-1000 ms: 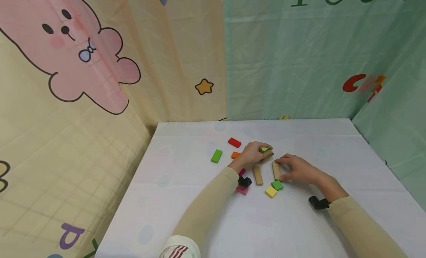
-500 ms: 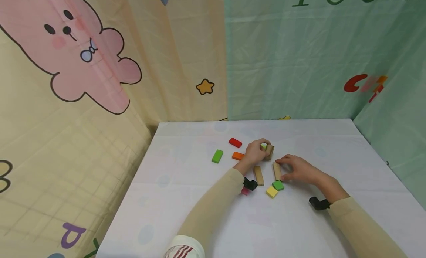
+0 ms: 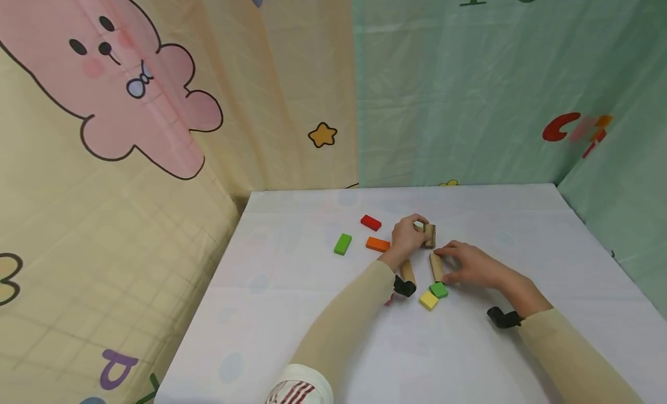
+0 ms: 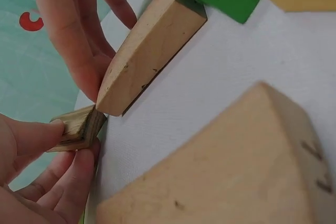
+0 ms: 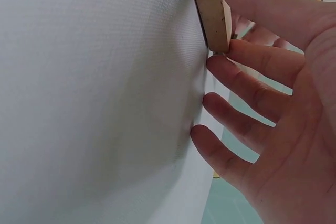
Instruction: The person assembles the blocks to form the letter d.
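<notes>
My left hand (image 3: 409, 237) pinches a dark-grained wooden block (image 3: 429, 236) between thumb and fingers; the left wrist view shows this block (image 4: 79, 124) close against the end of a paler one. That pale wooden block (image 3: 436, 268) lies on the table, and my right hand (image 3: 475, 266) holds it by its two ends with thumb and index finger. In the right wrist view the other fingers (image 5: 231, 114) of the right hand spread beside it, tips at the cloth. A green block (image 3: 439, 289) touches its near end, with a yellow block (image 3: 429, 300) adjoining.
Another pale wooden block (image 3: 409, 272) lies partly under the left wrist. Red (image 3: 371, 222), orange (image 3: 377, 244) and green (image 3: 343, 244) blocks lie to the left on the white-covered table (image 3: 239, 323). Something pink (image 3: 389, 300) shows beneath the left sleeve. Printed curtains stand behind.
My left hand has moved right with the dark wooden block, turning it until it lines up near the far end of the pale block. The right hand stays nearly still.
</notes>
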A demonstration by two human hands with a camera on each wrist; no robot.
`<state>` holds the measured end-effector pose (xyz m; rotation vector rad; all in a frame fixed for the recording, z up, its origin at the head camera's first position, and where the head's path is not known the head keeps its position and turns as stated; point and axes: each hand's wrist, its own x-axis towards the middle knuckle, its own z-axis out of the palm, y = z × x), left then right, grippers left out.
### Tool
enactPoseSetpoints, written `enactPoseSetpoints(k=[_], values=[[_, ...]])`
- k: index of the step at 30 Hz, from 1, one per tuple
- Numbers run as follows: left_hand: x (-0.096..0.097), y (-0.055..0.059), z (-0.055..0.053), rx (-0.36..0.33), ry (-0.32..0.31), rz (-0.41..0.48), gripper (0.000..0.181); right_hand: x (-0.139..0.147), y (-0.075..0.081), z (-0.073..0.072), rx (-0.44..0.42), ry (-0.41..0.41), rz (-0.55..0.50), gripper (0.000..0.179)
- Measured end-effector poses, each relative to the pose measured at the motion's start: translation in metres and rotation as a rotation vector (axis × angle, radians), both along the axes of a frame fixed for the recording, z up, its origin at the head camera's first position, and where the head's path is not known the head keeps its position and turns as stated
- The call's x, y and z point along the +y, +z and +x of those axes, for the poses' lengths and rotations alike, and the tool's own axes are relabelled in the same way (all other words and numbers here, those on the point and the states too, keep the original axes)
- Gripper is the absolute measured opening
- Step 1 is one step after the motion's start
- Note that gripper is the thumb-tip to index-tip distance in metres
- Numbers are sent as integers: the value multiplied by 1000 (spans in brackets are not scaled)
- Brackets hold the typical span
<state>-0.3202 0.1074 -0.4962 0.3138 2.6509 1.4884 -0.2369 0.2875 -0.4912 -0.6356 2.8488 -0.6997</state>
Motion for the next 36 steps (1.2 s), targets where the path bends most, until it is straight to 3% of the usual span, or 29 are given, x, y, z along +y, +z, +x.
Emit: enactPoseSetpoints(k=[4, 14, 20, 29, 36], values=[[11, 2, -4, 21, 38, -23, 26, 3, 0, 0, 7, 4, -6, 66], [11, -8, -26, 152, 10, -73, 26, 3, 3, 0, -20, -15, -13, 65], [8, -9, -32, 185, -31, -124, 27, 3, 0, -1, -12, -6, -11, 65], [-2, -5, -31, 118, -147, -134, 24, -1, 1, 1, -10, -9, -4, 67], [-11, 10, -26, 92, -243, -108, 26, 0, 1, 1, -18, -8, -4, 66]])
